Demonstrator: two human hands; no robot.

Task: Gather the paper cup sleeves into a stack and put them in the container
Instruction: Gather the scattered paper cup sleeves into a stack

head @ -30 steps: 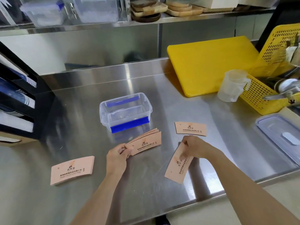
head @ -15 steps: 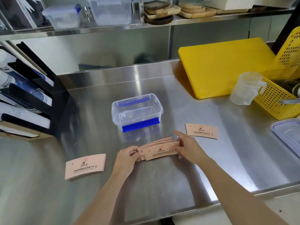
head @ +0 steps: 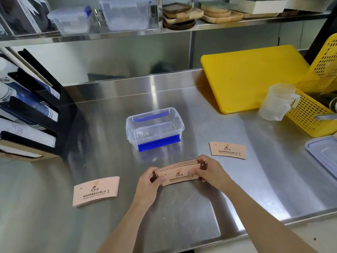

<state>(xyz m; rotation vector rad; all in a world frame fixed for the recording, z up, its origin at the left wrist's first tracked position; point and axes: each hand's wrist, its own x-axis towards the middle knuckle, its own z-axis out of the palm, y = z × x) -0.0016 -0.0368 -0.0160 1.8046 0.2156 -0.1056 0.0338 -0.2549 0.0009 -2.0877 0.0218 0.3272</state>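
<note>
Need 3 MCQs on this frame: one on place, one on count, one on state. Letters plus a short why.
1. Where does the clear container sit relative to the held stack of sleeves?
A. beyond it on the counter
B. on the yellow board
C. in the basket

2. How many sleeves lie loose on the counter, outside the hands?
A. none
B. two
C. five

3. What is the container's state?
A. lid on
B. open and empty
C. full of sleeves

Answers:
1 A: it stands farther from the person than the stack.
2 B: a left sleeve and a right sleeve.
3 B: no lid, and its bare bottom shows.

The left hand and right hand both grip the stack.
</note>
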